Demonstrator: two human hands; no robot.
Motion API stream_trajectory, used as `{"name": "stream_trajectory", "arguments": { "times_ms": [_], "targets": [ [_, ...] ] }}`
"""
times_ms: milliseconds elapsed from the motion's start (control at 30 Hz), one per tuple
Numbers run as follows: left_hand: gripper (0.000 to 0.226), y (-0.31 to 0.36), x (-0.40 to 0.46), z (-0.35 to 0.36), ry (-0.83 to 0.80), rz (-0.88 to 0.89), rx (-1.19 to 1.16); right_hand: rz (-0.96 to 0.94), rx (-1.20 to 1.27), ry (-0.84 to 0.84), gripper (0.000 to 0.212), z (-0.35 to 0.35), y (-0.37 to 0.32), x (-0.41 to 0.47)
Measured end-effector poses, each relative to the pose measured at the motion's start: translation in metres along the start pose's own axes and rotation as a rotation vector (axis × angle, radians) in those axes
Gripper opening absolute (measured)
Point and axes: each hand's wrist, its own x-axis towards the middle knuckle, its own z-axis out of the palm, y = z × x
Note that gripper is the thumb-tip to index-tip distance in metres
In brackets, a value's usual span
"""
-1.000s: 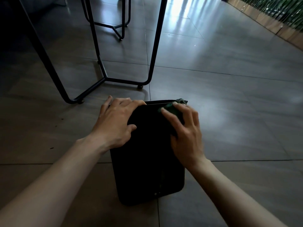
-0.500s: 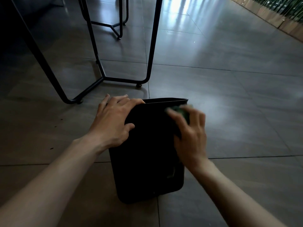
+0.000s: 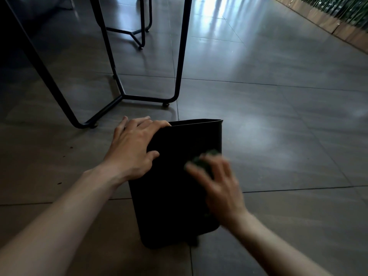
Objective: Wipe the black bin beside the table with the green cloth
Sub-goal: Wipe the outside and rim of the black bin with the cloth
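Note:
The black bin [image 3: 175, 196] lies tipped on the tiled floor, its rim pointing away from me toward the table legs. My left hand [image 3: 133, 150] grips the bin's upper left corner at the rim, fingers curled over the edge. My right hand [image 3: 217, 184], blurred by motion, presses the green cloth [image 3: 203, 161] against the bin's right side, about midway along its length. Only a small dark green patch of cloth shows past my fingers.
Black metal table legs [image 3: 179, 62] with a floor bar stand just beyond the bin's rim. A second black frame [image 3: 139, 34] stands farther back. Grey floor tiles [image 3: 288, 126] spread to the right, up to a wooden border [image 3: 338, 30] at the top right.
My right hand has slid the cloth from the bin's rim corner down along its right side toward me. My left hand has stayed on the upper left corner.

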Motion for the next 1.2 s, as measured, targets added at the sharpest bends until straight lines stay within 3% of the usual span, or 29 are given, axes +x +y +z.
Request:
{"name": "stream_trajectory", "arguments": {
  "times_ms": [67,133,300,400,467,600,633,700,833,900,967,1133,1200],
  "targets": [
    [0.07,0.001,-0.001,0.0,-0.008,0.001,-0.009,0.269,0.064,0.129,0.054,-0.007,0.011,0.05],
    [0.07,0.001,-0.001,-0.001,-0.003,-0.006,-0.014,0.304,0.052,0.167,0.053,-0.002,0.003,0.063],
    [0.07,0.003,0.0,0.001,-0.004,-0.019,-0.003,-0.33,-0.079,-0.149,0.037,0.027,-0.046,-0.055],
    [0.071,0.004,0.001,0.002,-0.005,-0.002,0.002,-0.483,-0.056,-0.254,0.031,0.02,-0.04,-0.073],
    [0.071,0.004,0.001,0.002,-0.005,-0.003,0.006,-0.324,-0.007,-0.138,0.03,0.014,-0.026,-0.039],
    [0.07,0.004,0.0,0.0,-0.017,-0.01,-0.001,0.239,0.079,0.146,0.048,0.001,0.0,0.061],
    [0.07,0.005,0.0,0.0,-0.019,-0.011,0.001,0.295,0.079,0.18,0.051,0.002,-0.003,0.07],
    [0.071,0.005,0.001,-0.001,-0.017,-0.018,0.006,0.147,0.007,0.157,0.048,0.014,-0.019,0.052],
    [0.07,0.005,0.0,-0.001,-0.014,-0.013,-0.003,-0.511,-0.086,-0.195,0.036,0.037,-0.053,-0.06],
    [0.069,0.006,-0.001,0.0,-0.008,-0.006,-0.013,-0.646,-0.124,-0.317,0.036,0.031,-0.046,-0.077],
    [0.069,0.005,-0.001,-0.001,-0.011,-0.004,-0.004,-0.541,-0.088,-0.227,0.034,0.024,-0.031,-0.056],
    [0.069,0.006,0.001,-0.003,-0.028,-0.01,-0.014,0.265,0.067,0.149,0.053,-0.002,0.012,0.057],
    [0.069,0.004,0.001,-0.004,-0.027,-0.014,-0.008,0.253,0.022,0.146,0.053,0.003,0.003,0.057]
  ]
}}
